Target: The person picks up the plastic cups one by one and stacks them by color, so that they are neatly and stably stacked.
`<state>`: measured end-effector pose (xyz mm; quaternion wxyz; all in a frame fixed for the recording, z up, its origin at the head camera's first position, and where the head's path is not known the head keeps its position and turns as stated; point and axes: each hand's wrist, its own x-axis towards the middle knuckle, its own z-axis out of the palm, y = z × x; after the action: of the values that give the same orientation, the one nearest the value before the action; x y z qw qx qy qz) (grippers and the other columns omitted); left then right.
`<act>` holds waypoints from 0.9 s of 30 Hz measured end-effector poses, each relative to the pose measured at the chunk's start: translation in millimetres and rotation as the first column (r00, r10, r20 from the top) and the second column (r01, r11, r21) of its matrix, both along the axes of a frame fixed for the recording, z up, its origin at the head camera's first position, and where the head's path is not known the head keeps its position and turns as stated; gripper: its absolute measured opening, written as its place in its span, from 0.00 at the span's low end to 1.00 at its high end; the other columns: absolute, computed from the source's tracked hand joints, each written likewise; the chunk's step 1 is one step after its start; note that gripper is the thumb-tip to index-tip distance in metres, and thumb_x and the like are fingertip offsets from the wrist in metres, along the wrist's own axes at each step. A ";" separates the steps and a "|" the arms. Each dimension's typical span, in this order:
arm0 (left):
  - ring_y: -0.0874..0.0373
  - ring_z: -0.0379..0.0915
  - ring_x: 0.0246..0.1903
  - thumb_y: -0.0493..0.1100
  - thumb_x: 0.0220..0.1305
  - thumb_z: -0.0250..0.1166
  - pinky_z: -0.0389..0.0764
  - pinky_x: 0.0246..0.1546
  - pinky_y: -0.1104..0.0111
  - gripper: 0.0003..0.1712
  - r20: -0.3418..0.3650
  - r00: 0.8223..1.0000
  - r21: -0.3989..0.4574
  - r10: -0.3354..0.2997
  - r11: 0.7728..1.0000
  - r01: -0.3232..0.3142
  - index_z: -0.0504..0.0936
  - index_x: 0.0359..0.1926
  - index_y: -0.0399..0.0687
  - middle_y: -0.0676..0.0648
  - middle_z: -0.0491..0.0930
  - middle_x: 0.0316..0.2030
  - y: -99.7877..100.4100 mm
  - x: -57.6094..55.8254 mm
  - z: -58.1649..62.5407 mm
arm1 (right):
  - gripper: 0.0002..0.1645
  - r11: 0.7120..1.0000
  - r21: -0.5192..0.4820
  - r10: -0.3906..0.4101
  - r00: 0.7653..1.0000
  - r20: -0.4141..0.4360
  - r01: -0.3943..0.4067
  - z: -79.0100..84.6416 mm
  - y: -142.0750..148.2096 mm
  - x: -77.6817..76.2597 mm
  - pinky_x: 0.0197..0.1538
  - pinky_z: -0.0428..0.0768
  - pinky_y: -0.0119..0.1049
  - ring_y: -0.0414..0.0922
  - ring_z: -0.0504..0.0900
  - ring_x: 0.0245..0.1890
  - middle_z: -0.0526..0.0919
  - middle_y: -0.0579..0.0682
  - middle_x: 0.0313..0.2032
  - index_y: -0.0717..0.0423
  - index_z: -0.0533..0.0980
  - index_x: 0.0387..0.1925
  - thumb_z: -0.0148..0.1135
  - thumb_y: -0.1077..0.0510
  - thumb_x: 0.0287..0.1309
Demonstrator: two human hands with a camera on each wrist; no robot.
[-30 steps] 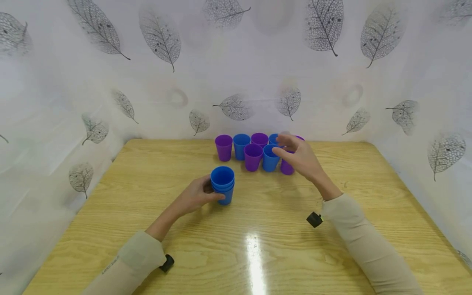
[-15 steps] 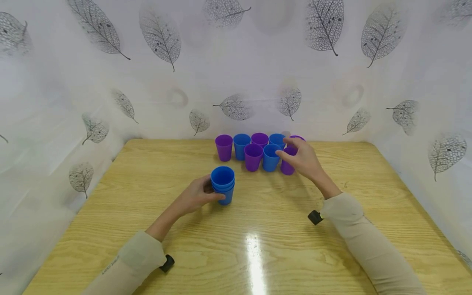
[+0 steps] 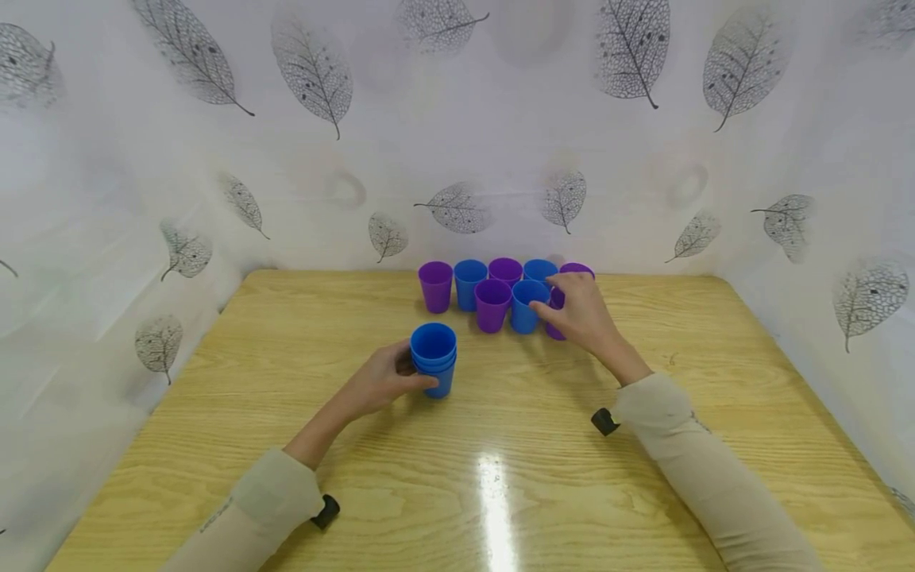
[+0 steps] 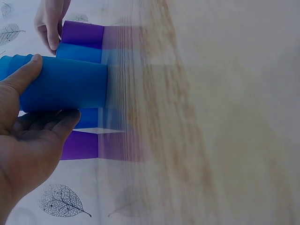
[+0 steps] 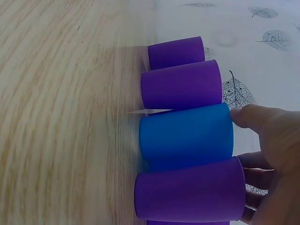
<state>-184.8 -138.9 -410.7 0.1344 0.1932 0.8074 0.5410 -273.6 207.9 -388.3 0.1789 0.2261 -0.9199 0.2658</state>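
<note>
My left hand (image 3: 389,377) grips a stack of nested blue cups (image 3: 434,361) standing upright near the table's middle. In the left wrist view the thumb lies along the stack's near side, fingers curled beneath. My right hand (image 3: 581,308) is over the right end of the cup group, fingers spread. Its thumb tip meets the rim of the front-row blue cup (image 5: 187,136); the other fingers pass behind the rim of the front-row purple cup (image 5: 192,190). That purple cup is partly hidden by the hand in the head view.
Behind stand more cups in two rows: a purple cup (image 3: 436,287) at the left end, a blue cup (image 3: 469,286) beside it, and a front purple cup (image 3: 492,307). A leaf-patterned sheet (image 3: 457,143) rises behind the wooden table (image 3: 400,492).
My right hand has lowered and closed in on the front blue cup, its thumb now at the rim. My left hand and the stack stay in place.
</note>
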 end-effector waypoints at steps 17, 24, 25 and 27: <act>0.41 0.74 0.64 0.40 0.68 0.72 0.77 0.65 0.54 0.38 -0.007 1.000 0.005 -0.007 1.000 0.007 0.67 0.73 0.33 0.35 0.76 0.64 -0.3 -0.1 -1.5 | 0.36 0.995 0.070 -0.075 0.997 -0.002 0.075 -6.7 -5.9 3.0 0.62 0.64 0.68 0.66 0.72 0.60 0.84 0.67 0.52 0.70 0.81 0.54 0.78 0.45 0.56; 0.41 0.74 0.64 0.42 0.67 0.72 0.77 0.64 0.54 0.39 -0.010 1.000 -0.006 -0.004 1.000 0.004 0.67 0.73 0.34 0.36 0.76 0.65 0.0 -0.1 -1.3 | 0.35 0.997 0.053 -0.051 0.998 -0.027 0.052 -8.3 -5.9 2.7 0.63 0.63 0.68 0.65 0.73 0.58 0.85 0.65 0.50 0.69 0.82 0.52 0.79 0.46 0.54; 0.41 0.74 0.65 0.42 0.67 0.72 0.77 0.64 0.54 0.39 -0.012 1.000 -0.006 -0.005 1.000 0.005 0.67 0.73 0.34 0.36 0.76 0.65 -0.1 0.0 -1.4 | 0.34 0.998 0.049 -0.043 0.998 -0.037 0.044 -8.5 -5.8 3.0 0.63 0.63 0.68 0.65 0.73 0.58 0.85 0.65 0.49 0.69 0.83 0.52 0.79 0.45 0.53; 0.41 0.74 0.65 0.41 0.67 0.72 0.77 0.65 0.54 0.39 -0.007 1.000 -0.007 0.001 1.000 -0.001 0.67 0.73 0.34 0.36 0.76 0.65 -0.2 0.3 -1.1 | 0.34 0.999 0.036 -0.024 0.998 -0.061 0.026 -9.3 -5.4 3.5 0.62 0.63 0.68 0.65 0.74 0.57 0.86 0.65 0.48 0.69 0.83 0.50 0.79 0.46 0.52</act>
<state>-184.5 -139.1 -411.8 0.1322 0.1943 0.8098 0.5376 -270.1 202.4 -397.6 0.2056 0.2258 -0.9216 0.2395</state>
